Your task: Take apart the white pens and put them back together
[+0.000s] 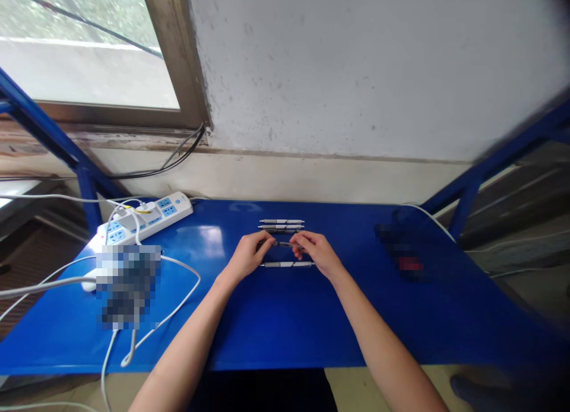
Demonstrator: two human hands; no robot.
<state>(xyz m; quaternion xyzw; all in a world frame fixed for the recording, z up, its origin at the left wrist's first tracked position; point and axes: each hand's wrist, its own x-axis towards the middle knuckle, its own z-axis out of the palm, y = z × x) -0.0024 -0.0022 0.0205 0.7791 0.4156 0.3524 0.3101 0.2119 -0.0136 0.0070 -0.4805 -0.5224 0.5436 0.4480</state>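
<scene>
A dark pen (pixel 282 243) lies crosswise between my hands, just above the blue tabletop or on it; which one I cannot tell. My left hand (pixel 250 253) pinches its left end with thumb and fingers. At the other end, the fingers of my right hand (pixel 317 253) close on it. Beyond them, a white-and-dark pen (pixel 282 221) lies level, and a similar pen (pixel 285 227) sits right below it, with a darker strip close underneath. Nearer to me rests another white-and-grey pen (pixel 287 264), its right end beside my right hand.
A white power strip (pixel 154 222) with plugs and looping white cables (pixel 178 308) occupies the left of the blue table (pixel 285 329). Blurred-out items lie there and at the right (pixel 403 252). Blue metal posts (pixel 465 207) flank the table; a wall and window stand behind.
</scene>
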